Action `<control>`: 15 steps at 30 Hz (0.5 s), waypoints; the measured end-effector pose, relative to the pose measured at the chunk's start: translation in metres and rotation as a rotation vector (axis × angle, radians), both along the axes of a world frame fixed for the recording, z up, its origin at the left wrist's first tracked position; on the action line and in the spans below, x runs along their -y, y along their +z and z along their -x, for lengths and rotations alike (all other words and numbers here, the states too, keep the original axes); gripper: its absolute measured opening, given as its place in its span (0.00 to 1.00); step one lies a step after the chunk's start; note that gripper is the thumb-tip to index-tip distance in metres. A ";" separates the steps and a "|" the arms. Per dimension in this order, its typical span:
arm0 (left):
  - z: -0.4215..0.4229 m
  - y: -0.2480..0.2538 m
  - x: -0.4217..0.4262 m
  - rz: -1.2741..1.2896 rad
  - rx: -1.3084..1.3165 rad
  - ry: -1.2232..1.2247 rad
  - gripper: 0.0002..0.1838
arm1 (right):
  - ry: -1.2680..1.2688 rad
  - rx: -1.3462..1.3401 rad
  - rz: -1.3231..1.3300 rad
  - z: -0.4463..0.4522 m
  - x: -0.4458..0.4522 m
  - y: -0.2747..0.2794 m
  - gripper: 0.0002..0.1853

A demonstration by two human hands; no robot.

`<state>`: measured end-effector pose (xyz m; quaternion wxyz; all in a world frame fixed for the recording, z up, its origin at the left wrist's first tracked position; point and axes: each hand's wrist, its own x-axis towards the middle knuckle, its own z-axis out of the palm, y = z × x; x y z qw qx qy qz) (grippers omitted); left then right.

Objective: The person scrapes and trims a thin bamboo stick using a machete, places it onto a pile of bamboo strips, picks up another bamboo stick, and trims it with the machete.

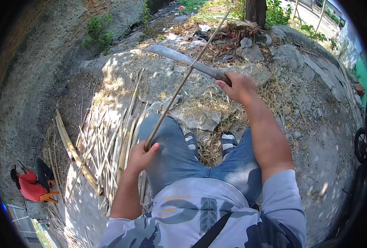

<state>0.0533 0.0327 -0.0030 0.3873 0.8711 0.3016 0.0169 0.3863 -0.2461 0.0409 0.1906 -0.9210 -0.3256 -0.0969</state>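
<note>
My left hand (pixel 141 156) is closed round the lower end of a long thin bamboo strip (pixel 173 98), which slants up and to the right in front of me. My right hand (pixel 239 87) grips the dark handle of a machete (pixel 169 52). Its broad blade points left and crosses the strip, its tip beyond it. Whether the blade touches the strip I cannot tell. Both hands are above and in front of my knees.
Many split bamboo strips (pixel 102 144) lie in a pile on my left, beside a bamboo pole (pixel 76 155). Further left a person in red (pixel 31 186) sits on an orange chair (pixel 49 196). Rocks (pixel 249 51) and a tree trunk (pixel 256 12) stand ahead. At right is a wheel (pixel 361 145).
</note>
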 end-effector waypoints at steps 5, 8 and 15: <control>0.000 0.002 0.005 0.044 0.031 0.025 0.27 | 0.368 0.201 0.063 0.025 -0.019 -0.010 0.29; 0.002 0.003 0.005 0.073 0.060 0.026 0.26 | 0.627 0.254 0.046 0.045 -0.040 -0.020 0.28; 0.063 0.033 -0.031 0.000 -0.097 0.025 0.23 | 0.305 0.117 -0.131 0.001 0.000 -0.009 0.28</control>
